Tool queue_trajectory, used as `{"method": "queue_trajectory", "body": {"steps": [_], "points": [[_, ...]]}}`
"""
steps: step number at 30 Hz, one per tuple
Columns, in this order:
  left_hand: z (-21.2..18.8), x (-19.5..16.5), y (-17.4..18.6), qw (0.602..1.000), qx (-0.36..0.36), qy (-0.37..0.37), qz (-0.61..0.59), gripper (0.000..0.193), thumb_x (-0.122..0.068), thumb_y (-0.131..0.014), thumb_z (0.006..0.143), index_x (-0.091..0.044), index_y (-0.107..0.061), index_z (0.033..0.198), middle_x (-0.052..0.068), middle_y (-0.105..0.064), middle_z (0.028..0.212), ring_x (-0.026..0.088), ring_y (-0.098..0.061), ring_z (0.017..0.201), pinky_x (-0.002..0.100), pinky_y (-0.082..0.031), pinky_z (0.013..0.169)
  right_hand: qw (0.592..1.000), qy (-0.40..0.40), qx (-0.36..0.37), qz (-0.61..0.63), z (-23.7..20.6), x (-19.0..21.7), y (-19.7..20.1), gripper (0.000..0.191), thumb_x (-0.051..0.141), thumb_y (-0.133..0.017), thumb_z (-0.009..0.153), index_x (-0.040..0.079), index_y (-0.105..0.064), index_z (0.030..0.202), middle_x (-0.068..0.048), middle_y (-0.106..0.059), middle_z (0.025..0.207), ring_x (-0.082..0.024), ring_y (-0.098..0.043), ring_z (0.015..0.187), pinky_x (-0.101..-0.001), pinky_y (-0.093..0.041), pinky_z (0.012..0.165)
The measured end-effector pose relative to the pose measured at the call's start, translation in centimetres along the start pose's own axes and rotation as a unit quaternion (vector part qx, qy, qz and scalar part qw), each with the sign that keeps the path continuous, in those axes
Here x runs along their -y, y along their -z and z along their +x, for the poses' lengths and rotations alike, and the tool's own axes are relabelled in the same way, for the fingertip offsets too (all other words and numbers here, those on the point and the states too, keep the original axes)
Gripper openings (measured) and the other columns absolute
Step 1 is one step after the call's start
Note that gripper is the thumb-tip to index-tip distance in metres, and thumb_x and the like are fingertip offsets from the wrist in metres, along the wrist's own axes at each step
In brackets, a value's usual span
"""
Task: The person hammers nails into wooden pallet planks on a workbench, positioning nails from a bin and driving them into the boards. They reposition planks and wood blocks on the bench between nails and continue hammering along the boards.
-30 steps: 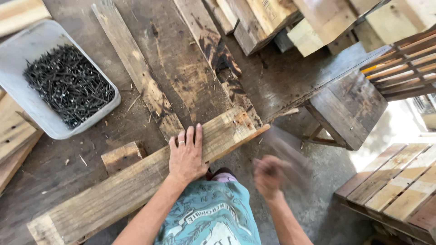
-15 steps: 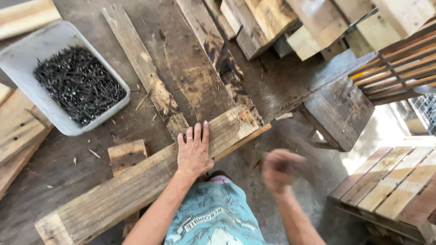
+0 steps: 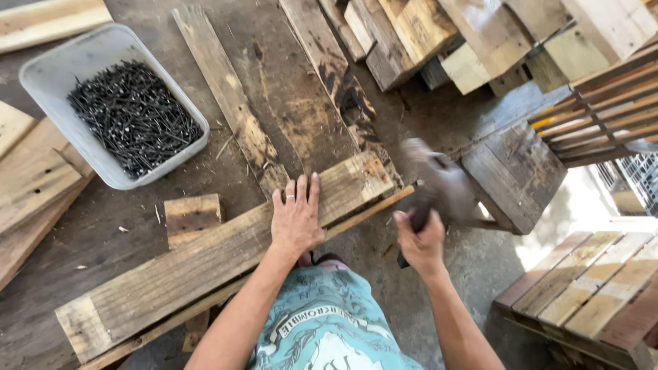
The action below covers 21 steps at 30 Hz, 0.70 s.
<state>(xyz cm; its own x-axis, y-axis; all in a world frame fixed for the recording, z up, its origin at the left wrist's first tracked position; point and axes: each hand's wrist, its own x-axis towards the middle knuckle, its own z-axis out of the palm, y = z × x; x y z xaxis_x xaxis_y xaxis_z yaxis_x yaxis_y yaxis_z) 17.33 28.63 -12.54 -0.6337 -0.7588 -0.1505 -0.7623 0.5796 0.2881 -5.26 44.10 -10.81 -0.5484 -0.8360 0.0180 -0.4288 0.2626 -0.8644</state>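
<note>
At about nine o'clock on the counter [image 3: 82,226], the grey tub of dark nails [image 3: 116,109] sits slightly lower and further right in view than half a second ago; the camera has moved, not the tub. A short wood block [image 3: 194,218] lies just beside the long plank [image 3: 226,257].

The plank's long axis runs from about eight o'clock up to two o'clock, its upper end pointing toward the stacked boards [image 3: 480,41]. It rests on the counter, directly in front of the person. The left hand [image 3: 297,218] lies flat and open on it, fingers spread toward twelve o'clock, in the same place as before, so the plank looks pinned steady.

The right hand [image 3: 419,236] is closed around the handle of a hammer [image 3: 439,188]. A second ago that hand was a low blur near the plank's edge; now the hammer head is raised and smeared by motion near the plank's upper end, which suggests a swing under way. At four o'clock stands a slatted pallet [image 3: 589,288].
</note>
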Motion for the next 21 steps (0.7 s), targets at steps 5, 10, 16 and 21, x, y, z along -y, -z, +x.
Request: {"method": "queue_trajectory", "body": {"steps": [5,10,16,21], "points": [[-0.3,0.1,0.3,1.0,-0.005,0.005,-0.002,0.122,-0.044,-0.086,0.06,-0.008,-0.022,0.157,0.015,-0.035,0.152,0.036,-0.035,0.139,0.055,-0.025,0.112,0.988,0.036,0.088,-0.122,0.4,-2.3,-0.7,0.021,0.019,-0.073,0.094,0.006,-0.058,0.096,0.002,-0.059,0.065,-0.008,-0.053,0.059,-0.026,-0.047,0.053],[-0.9,-0.1,0.4,0.999,-0.009,-0.003,-0.042,0.121,-0.037,-0.09,0.057,-0.009,-0.028,0.156,0.015,-0.039,0.15,0.035,-0.038,0.137,0.054,-0.027,0.113,0.975,-0.189,0.07,0.092,0.1,-3.0,0.3,0.018,0.019,-0.07,0.096,0.008,-0.056,0.092,0.002,-0.051,0.064,-0.009,-0.047,0.049,-0.0284,-0.04,0.043],[-1.6,-1.7,-0.5,0.997,-0.046,-0.009,-0.066,0.119,-0.033,-0.092,0.054,-0.011,-0.032,0.155,0.014,-0.044,0.147,0.036,-0.042,0.134,0.056,-0.029,0.111,0.961,-0.182,0.011,0.206,1.4,-3.1,3.0,0.018,0.021,-0.069,0.098,0.01,-0.055,0.092,0.0,-0.053,0.065,-0.011,-0.05,0.048,-0.028,-0.041,0.042],[-1.2,-2.2,-0.3,0.997,-0.042,0.001,-0.07,0.122,-0.033,-0.092,0.054,-0.01,-0.032,0.156,0.016,-0.04,0.152,0.036,-0.04,0.138,0.057,-0.028,0.113,0.95,-0.194,-0.002,0.243,3.3,-3.0,2.4,0.019,0.021,-0.069,0.099,0.011,-0.054,0.094,0.0,-0.052,0.066,-0.011,-0.05,0.049,-0.0284,-0.041,0.043]]}}
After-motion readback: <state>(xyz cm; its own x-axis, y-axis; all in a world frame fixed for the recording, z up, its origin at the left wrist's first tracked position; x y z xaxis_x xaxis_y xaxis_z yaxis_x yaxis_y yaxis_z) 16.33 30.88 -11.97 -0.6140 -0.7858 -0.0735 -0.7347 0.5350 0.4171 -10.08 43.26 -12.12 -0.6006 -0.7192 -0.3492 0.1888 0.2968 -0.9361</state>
